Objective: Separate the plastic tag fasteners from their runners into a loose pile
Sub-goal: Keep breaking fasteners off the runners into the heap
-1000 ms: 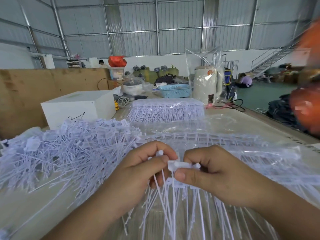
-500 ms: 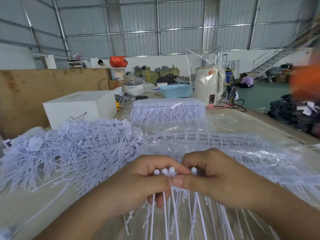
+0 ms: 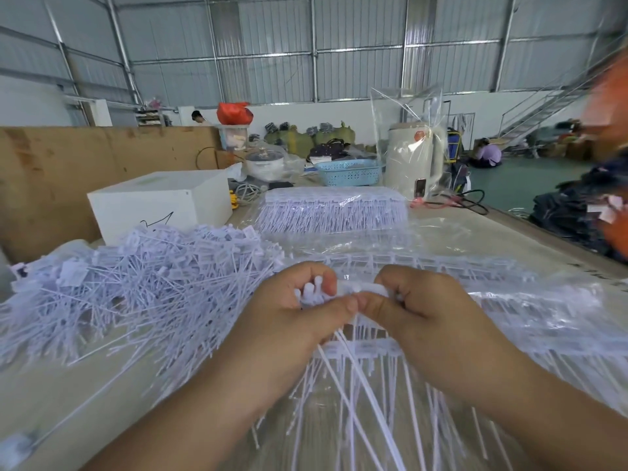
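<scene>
My left hand (image 3: 292, 321) grips a small bunch of white tag fasteners (image 3: 311, 292), their round ends sticking up between the fingers and their thin tails (image 3: 356, 396) hanging down. Thumb to thumb with it, my right hand (image 3: 421, 314) pinches the white runner strip (image 3: 362, 287) that the fasteners hang from. A big loose pile of separated fasteners (image 3: 136, 280) lies on the table to the left. More fasteners on runners (image 3: 509, 311) lie in clear plastic under and right of my hands.
A wrapped block of fasteners (image 3: 333, 212) sits farther back on the table. A white box (image 3: 159, 202) stands back left, a blue basket (image 3: 350, 171) and a bagged white kettle (image 3: 414, 158) behind. Dark garments (image 3: 577, 212) are piled off the right edge.
Both hands stayed together at the centre. The runner strip shows again between the thumbs, and the fastener ends stand higher out of my left hand.
</scene>
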`<state>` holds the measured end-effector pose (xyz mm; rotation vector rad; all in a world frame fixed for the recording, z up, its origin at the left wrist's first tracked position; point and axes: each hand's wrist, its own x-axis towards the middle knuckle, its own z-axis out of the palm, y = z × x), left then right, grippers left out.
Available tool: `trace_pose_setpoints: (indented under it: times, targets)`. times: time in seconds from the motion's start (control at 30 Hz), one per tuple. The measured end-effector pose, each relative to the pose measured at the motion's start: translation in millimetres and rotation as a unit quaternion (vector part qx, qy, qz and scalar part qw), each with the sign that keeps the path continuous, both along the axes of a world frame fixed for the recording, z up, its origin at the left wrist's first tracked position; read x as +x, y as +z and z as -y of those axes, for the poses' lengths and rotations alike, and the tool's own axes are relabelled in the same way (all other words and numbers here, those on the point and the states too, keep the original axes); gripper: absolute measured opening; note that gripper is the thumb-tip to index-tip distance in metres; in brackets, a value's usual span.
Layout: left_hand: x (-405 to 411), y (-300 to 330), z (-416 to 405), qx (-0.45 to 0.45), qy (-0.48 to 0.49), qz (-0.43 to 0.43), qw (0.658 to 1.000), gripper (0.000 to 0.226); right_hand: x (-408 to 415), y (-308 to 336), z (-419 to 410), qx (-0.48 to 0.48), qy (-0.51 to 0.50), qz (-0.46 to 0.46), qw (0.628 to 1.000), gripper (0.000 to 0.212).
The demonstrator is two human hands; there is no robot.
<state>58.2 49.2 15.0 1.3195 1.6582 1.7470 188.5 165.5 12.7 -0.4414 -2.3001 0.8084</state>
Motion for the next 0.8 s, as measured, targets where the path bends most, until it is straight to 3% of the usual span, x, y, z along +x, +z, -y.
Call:
trace_pose_setpoints:
  times: [0.13, 0.27, 0.53, 0.7, 0.73, 0.8]
  targets:
    - [10.3, -2.2, -2.5, 0.03, -0.005, 0.069, 0.997, 0.022, -6.6, -4.8, 11.2, -0.044, -0.038, -0.087, 0.995, 0.039]
    - [11.1, 0.4, 0.8, 0.034, -0.035, 0.066, 0.997, 0.021, -5.3, -3.3, 10.6, -0.045, -0.031, -0.11, 0.992, 0.051]
    - [12.0, 1.9, -2.7, 0.058, -0.006, 0.106, 0.993, 0.025, -10.3, -3.7, 21.2, 0.005, -0.057, -0.146, 0.988, 0.043]
    - [-17.7, 11.7, 1.5, 0.088, 0.063, 0.217, 0.97, 0.024, -2.0, 3.3, 10.8, -0.012, -0.128, -0.224, 0.966, 0.046]
    - [-23.7, 13.9, 4.5, 0.086, 0.061, 0.203, 0.973, 0.027, 0.0, 4.6, 7.5, -0.018, -0.102, -0.218, 0.97, 0.046]
    - [-24.3, 13.3, 6.4, 0.045, 0.023, 0.096, 0.994, 0.029, 0.0, 3.1, 6.4, -0.035, 0.0, -0.161, 0.986, 0.043]
